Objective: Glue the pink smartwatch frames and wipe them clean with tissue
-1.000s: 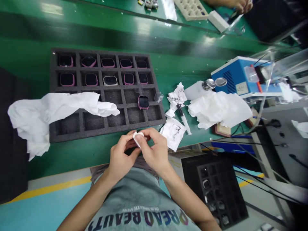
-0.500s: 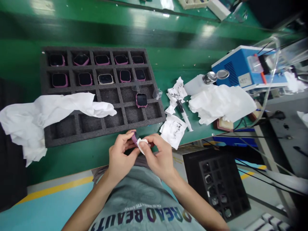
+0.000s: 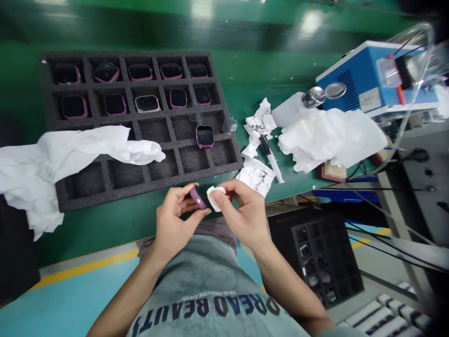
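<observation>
White wipe [image 3: 215,198] is moving off the purple watch case [image 3: 197,197]; right hand [image 3: 245,213] is pinching wipe, left hand [image 3: 175,220] case, near foam tray [image 3: 196,175]. Ten watches [image 3: 147,104] filling two rows, eleventh watch [image 3: 205,135] lying lower; shirt [image 3: 196,276] showing "READ BEAUT".

Glossy green workbench [image 3: 252,61] stretching across view, thin pale strip along near edge; bright white glare patches [image 3: 201,10] reflected on its far part; floor below in pale blue [image 3: 77,295], bordered by yellow stripe [image 3: 87,267], then grey band [image 3: 87,260] next to bench edge; dark, indistinct block [image 3: 17,262] at left; grey metal panel [image 3: 424,164] at right, near pale upright post [image 3: 393,201]; black cables [image 3: 368,188] strung across; upper right corner in deep shadow
</observation>
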`<state>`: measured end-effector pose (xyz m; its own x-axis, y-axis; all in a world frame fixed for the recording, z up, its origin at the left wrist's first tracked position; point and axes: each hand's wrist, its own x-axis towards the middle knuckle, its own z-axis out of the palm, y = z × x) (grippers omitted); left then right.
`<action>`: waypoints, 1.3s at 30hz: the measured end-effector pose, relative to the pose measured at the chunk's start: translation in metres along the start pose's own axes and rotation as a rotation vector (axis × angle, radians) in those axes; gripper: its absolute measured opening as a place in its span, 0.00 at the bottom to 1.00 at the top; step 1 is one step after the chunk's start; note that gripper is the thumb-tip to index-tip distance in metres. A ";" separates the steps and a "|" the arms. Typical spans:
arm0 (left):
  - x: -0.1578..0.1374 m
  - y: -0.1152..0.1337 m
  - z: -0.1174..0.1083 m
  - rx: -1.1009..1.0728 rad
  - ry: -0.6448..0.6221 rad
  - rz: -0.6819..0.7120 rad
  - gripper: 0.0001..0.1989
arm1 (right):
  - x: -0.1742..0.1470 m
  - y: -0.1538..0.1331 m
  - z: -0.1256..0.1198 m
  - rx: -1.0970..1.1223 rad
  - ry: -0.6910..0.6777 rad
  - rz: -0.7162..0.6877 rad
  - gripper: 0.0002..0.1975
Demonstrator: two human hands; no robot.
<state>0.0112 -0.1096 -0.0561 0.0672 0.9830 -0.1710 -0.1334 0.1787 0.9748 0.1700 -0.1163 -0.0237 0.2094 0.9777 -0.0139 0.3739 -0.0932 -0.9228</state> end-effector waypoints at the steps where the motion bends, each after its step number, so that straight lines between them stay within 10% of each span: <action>1: 0.000 0.000 0.000 0.000 -0.001 -0.001 0.24 | -0.002 -0.001 0.002 0.011 -0.025 0.001 0.06; 39: 0.002 -0.002 -0.008 0.049 -0.190 -0.037 0.22 | -0.003 -0.003 0.002 -0.047 -0.193 -0.228 0.07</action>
<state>0.0037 -0.1077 -0.0592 0.2570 0.9493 -0.1810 -0.0791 0.2074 0.9751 0.1662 -0.1185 -0.0221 -0.0588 0.9917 0.1143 0.4336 0.1285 -0.8919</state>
